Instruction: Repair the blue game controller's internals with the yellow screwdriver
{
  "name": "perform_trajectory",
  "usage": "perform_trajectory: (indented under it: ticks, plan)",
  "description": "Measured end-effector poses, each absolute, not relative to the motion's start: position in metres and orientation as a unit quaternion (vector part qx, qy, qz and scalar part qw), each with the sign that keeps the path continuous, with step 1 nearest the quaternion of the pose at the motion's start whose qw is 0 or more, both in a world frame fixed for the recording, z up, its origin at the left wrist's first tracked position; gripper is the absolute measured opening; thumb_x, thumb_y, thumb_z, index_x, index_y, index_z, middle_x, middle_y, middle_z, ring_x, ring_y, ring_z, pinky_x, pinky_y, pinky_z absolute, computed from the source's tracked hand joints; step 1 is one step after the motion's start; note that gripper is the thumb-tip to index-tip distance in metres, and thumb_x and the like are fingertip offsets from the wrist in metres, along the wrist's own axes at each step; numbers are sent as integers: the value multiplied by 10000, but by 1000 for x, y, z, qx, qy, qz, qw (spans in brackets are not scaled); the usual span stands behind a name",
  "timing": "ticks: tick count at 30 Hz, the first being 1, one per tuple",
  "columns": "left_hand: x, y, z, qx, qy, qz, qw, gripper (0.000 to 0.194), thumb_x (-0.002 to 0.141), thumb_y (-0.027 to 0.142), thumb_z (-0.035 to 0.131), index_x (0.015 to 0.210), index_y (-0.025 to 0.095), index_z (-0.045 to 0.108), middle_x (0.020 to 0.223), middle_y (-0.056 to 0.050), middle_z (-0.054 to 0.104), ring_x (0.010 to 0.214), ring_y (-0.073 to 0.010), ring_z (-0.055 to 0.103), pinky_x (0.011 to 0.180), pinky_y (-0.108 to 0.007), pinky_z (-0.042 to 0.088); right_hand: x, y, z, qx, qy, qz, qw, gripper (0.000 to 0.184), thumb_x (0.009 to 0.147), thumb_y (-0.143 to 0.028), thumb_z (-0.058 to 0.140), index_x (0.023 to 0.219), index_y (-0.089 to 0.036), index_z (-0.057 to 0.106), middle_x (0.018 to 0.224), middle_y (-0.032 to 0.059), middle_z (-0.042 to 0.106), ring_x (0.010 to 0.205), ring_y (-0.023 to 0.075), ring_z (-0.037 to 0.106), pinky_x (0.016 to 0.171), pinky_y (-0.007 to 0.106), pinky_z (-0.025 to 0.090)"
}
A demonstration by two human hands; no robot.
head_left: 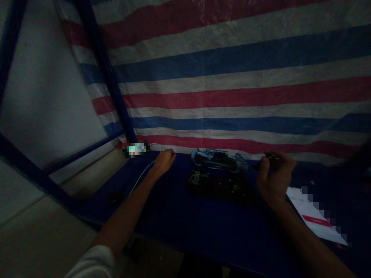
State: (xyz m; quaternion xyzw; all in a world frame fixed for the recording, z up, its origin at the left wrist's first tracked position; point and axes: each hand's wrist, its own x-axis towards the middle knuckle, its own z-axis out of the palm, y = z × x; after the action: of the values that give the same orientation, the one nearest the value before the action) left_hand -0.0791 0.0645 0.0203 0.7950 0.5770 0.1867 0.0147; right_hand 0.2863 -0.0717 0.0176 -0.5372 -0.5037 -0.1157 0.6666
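My left hand [165,161] rests low over the far side of the blue table [174,216], beside a thin white cable [142,175]. Its fingers are curled together, and what they hold, if anything, is hidden. Raised at the right, my right hand [275,179] grips a small dark part with yellowish marks [271,155] between thumb and fingers. Between the hands lies a translucent blue toy car shell [214,159], its hollow side showing. In front of it is a black toy car chassis [217,186] with thin wires at its left end.
At the far left corner stands a lit, blurred-out screen [135,150]. A small dark object [115,198] lies on the left of the table. White paper with a red band [314,216] is at right. Blue metal posts [107,73] and a striped sheet [232,92] close off the back.
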Motion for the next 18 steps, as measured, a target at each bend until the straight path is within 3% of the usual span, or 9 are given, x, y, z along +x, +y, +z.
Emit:
perform_trajectory:
  ticks: [8, 18]
  plan:
    - [-62, 52, 24, 791, 519, 324, -12, 177, 1043, 290, 507, 1112, 199, 643, 841, -38, 699, 839, -215, 678, 776, -309, 489, 284, -70, 13, -551, -556, -175, 597, 336, 975, -418, 538, 1209, -176, 535, 1106, 127, 578, 942, 265, 624, 879, 503, 540]
    - [-24, 20, 11, 884, 289, 360, 78, 202, 1028, 321, 538, 1052, 182, 682, 924, -51, 681, 876, -187, 637, 837, -322, 514, 284, -67, 9, -549, -560, -187, 591, 340, 955, -394, 557, 1218, -181, 527, 1130, 126, 580, 935, 237, 609, 874, 449, 519]
